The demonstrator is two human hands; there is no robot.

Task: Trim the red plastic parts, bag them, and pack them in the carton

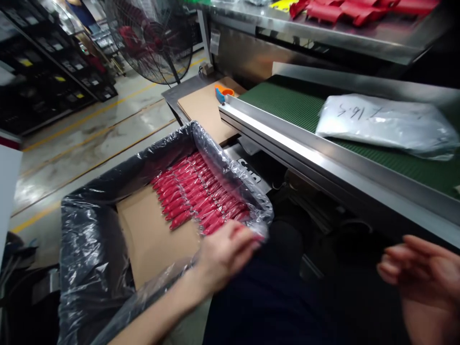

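My left hand (224,251) is over the near right corner of a bin (89,268) lined with clear plastic. Its fingers are closed, and motion blurs them; a bit of red and clear plastic shows at the fingertips, too smeared to name. Rows of red-handled tools (194,191) in clear wrapping lie in the bin on a cardboard sheet (154,239). Off to the right, my right hand (427,278) hangs in front of the conveyor with nothing visible in it, its fingers apart and slightly bent.
A green conveyor belt (287,103) with a metal rail carries a white plastic package (384,125) with handwriting. Beyond the bin, an orange and blue tape dispenser (223,92) sits on cardboard. A large fan (151,38) stands behind. Red parts (355,10) lie on the upper metal table.
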